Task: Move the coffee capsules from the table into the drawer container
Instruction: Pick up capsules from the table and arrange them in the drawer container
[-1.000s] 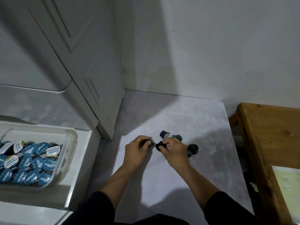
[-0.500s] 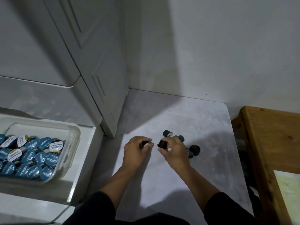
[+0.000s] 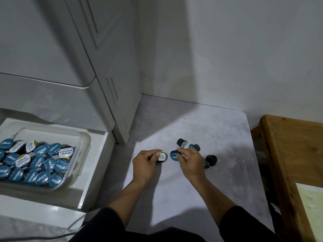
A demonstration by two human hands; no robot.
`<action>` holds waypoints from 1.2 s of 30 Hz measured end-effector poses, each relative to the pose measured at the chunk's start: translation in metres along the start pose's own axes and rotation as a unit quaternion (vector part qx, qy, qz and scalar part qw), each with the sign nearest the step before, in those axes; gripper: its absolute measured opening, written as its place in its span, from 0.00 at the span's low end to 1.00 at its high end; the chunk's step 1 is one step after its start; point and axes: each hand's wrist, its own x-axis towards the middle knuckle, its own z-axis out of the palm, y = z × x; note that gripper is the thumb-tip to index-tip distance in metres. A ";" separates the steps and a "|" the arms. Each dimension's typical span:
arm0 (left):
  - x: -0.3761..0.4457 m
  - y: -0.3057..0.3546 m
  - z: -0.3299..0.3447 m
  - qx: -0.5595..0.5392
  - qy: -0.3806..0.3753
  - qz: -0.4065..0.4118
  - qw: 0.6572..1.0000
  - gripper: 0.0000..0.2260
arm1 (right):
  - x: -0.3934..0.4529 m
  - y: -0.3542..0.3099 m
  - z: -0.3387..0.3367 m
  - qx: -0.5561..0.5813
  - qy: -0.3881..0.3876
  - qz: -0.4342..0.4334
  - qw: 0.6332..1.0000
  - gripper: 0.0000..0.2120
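- The white cabinet point(image 3: 108, 70) stands tall at the counter's far left corner, its door panels facing me.
- The counter point(image 3: 201, 189) is a pale grey mottled slab running from the wall towards me, partly lit and partly in my shadow.
- A wooden table point(image 3: 293, 154) sits just beyond the counter's right edge, with a pale sheet lying on it.
- The drawer point(image 3: 95, 172) is pulled open off the counter's left edge, white inside.
- The clear plastic container point(image 3: 83, 142) rests in that drawer, packed with coffee capsules point(image 3: 43, 165), mostly with blue lids up and a few white-and-gold ones among them.
- My left hand point(image 3: 146, 165) is near the middle of the counter, fingers curled round a white-and-gold lidded capsule point(image 3: 161, 156) whose lid faces right.
- My right hand point(image 3: 189, 161) is just beside it, thumb and fingertips pinched on a blue-lidded capsule point(image 3: 174, 156), lid turned towards my left hand.
- Loose capsules lie on the counter round my right hand: one on its side point(image 3: 180, 142) just beyond my fingers, another blue one point(image 3: 194, 147) beside it towards the right edge, a dark one bottom-up point(image 3: 211, 158) to the right of my hand, and one more point(image 3: 206, 163) half hidden under my knuckles.
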 end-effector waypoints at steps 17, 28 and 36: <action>-0.038 0.051 -0.044 -0.234 -0.005 0.004 0.972 0.10 | -0.013 -0.054 -0.039 0.295 0.005 0.119 0.948 0.14; -0.056 0.059 -0.160 -0.365 0.110 0.010 0.925 0.08 | -0.038 -0.178 -0.038 0.382 -0.055 0.072 0.920 0.12; -0.040 0.017 -0.267 -0.412 0.157 -0.023 0.897 0.08 | -0.061 -0.270 0.049 0.388 -0.130 0.080 0.909 0.10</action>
